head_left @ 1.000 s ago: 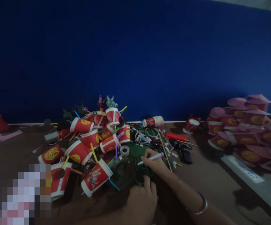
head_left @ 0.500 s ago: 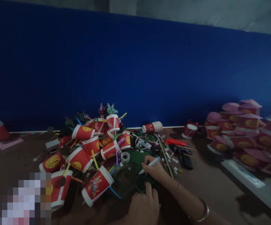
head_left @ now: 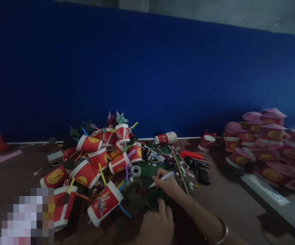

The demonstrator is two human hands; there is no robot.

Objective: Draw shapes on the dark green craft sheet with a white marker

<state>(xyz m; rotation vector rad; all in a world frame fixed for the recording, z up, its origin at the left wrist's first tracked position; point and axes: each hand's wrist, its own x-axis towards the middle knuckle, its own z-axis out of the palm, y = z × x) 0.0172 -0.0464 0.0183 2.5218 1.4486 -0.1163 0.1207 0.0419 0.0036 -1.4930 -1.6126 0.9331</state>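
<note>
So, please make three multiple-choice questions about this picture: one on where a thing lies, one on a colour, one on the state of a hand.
1. Where is the roll of clear tape?
A. on the far right, among the pink-lidded cups
B. beside the pile of red cups, just left of the right hand
C. on the blue wall

2. What colour is the sheet under the pen tip?
A. dark green
B. yellow
C. white

3. What is the right hand doing?
A. resting open and empty
B. gripping a white pen
C. lifting a cup

Answers:
1 B, the tape lies at the edge of the pile of red cups.
2 A, the sheet looks dark green.
3 B, its fingers close on the white pen; the left hand presses flat on the sheet.
</note>
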